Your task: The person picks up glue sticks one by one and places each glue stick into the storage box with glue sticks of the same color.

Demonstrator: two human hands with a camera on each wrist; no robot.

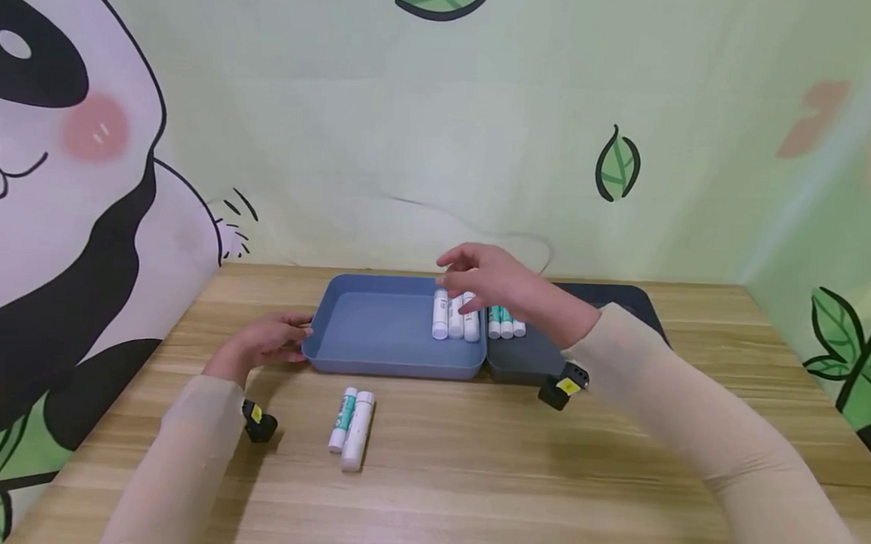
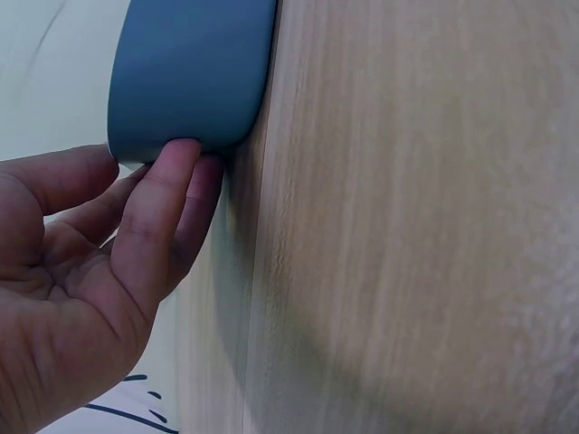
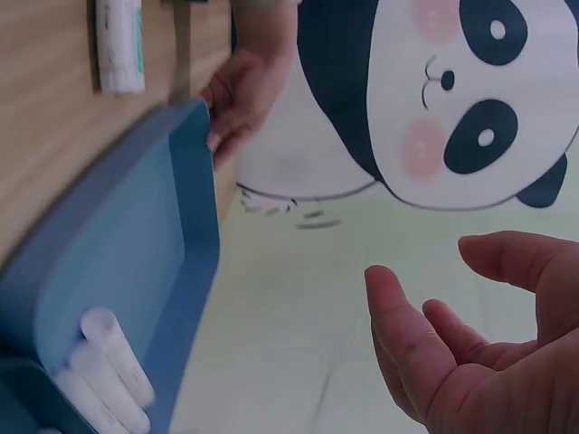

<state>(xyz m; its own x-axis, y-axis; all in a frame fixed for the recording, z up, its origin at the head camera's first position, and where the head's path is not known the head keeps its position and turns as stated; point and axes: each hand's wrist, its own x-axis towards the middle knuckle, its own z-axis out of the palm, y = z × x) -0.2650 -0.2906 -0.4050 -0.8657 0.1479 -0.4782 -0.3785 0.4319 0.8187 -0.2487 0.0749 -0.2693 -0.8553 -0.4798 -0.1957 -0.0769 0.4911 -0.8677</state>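
Observation:
My left hand (image 1: 270,342) is at the left end of a blue tray (image 1: 396,367), its fingertips against the end wall in the left wrist view. My right hand (image 1: 489,278) hangs over the tray's right part, fingers spread and nothing held; the right wrist view shows a gap between thumb and fingers. Below it, three white glue sticks (image 1: 440,324) lie side by side in the blue tray. A dark tray (image 1: 522,367) adjoins on the right, with teal-and-white glue sticks (image 1: 506,326) partly hidden by my right forearm.
On the table in front of the blue tray lie a teal-labelled glue stick (image 1: 342,419) and a thicker white glue stick (image 1: 358,432), close together. A wall with a painted panda (image 1: 99,212) and leaves rises behind the wooden table (image 1: 471,481).

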